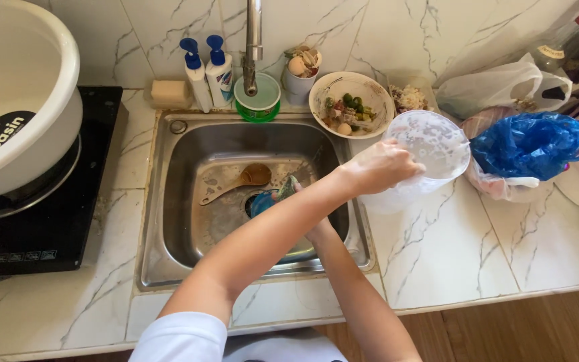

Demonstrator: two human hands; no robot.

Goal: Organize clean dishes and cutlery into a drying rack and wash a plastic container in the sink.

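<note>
Two bare hands of mine were at work over a steel sink (162, 201) set in a white marble counter (437, 248), seen from above, with my forearms crossed. My left hand (378, 167) reached across to the right and gripped a translucent plastic container (437, 144) by its rim, fingers curled tight. The container was tilted, clouded with suds, and held over the counter just beside the sink's right edge. My right hand (277, 196) was low in the sink, mostly hidden under my left forearm; the fingertips that showed were closed on a green dish sponge (288, 186), just above a blue drain strainer (261, 201). A wooden spoon (236, 182) lay on the wet sink floor to the left of it. The tap (253, 47) stood behind, with no water that I could see.

Along the back wall stood two blue-capped pump bottles (209, 70) and a bowl of food scraps (351, 104). A blue plastic bag (531, 144) lay to the right of the container.

I judged this to be the soaping stage of washing up, the container lathered but not rinsed. A next move would call for a firm hold on the slippery rim, for uncrossing my arms, and for bringing container and sponge together over the sink rather than the counter
</note>
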